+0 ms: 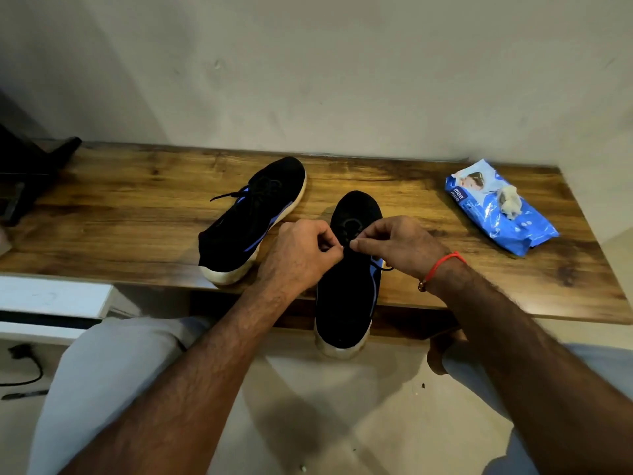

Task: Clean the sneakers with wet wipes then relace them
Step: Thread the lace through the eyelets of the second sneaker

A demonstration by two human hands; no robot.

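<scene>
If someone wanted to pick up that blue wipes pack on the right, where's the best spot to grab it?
Probably across the middle of the blue wipes pack, pinching its two long sides from above. It lies flat and slantwise on the wooden table, clear of the sneakers, so nothing blocks a hand coming down. Avoid the top face near the crumpled wipe lying there.

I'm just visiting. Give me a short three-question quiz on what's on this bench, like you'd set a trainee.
1. True or false: both hands pinch the lace of the nearer sneaker.
2. Which lies on the wipes pack? A) a crumpled used wipe B) a brush C) a spare lace
3. Fill in: the nearer sneaker's heel overhangs the ____ edge of the bench.

Key: 1 true, left hand and right hand meet over its laces. 2 A, the wipe. 3 front.
</scene>
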